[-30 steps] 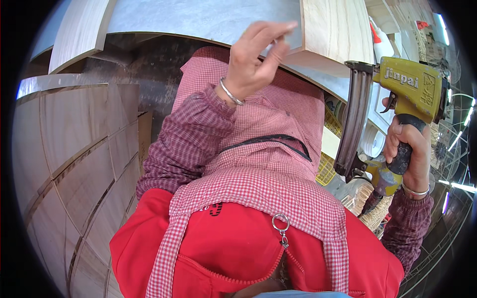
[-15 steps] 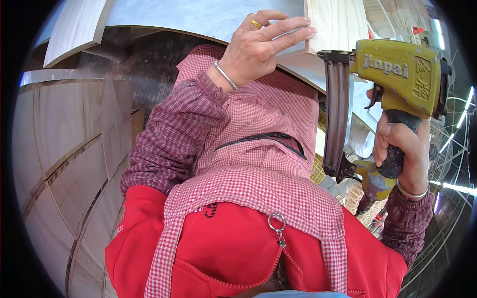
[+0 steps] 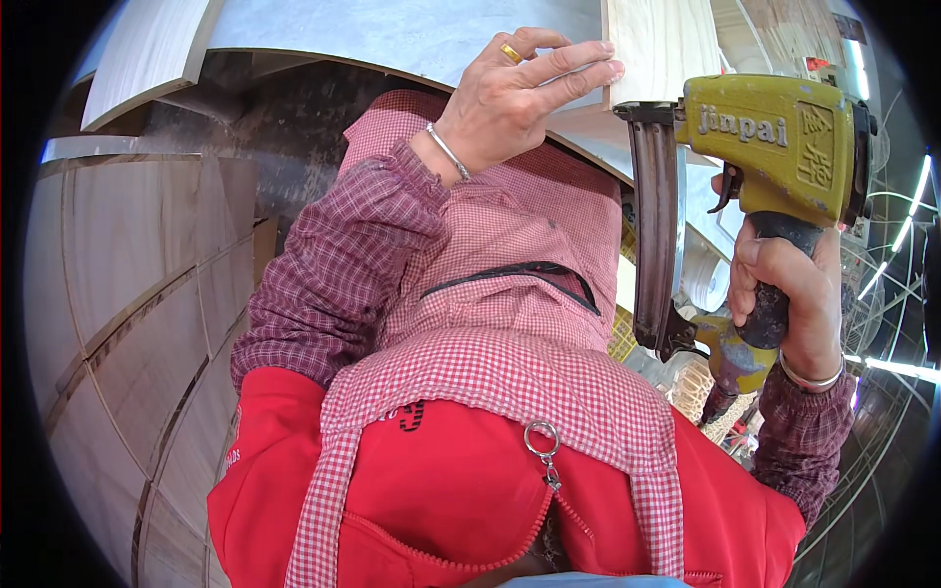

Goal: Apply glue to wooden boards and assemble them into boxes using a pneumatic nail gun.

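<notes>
My right hand (image 3: 799, 284) is wrapped round the black grip of a yellow pneumatic nail gun (image 3: 769, 137), a finger by its trigger. The gun's nose lies against the near edge of a pale wooden board (image 3: 662, 49), and its long dark magazine points down toward me. My left hand (image 3: 510, 98) has its fingers stretched out, two fingertips touching the left edge of that board near its corner. The thumb of this hand is hidden. Under the board is a light blue-grey work surface (image 3: 392, 29).
Another pale board (image 3: 157, 59) juts over the table edge at upper left. Stacked wooden panels (image 3: 127, 225) stand on the left. More wood (image 3: 794, 39) lies at upper right. Coils of wire or hose (image 3: 887, 304) and bright lamps show at far right.
The nail gun has shifted slightly left and stays at the board's near edge. My left hand's fingertips have moved very slightly down along the board's edge.
</notes>
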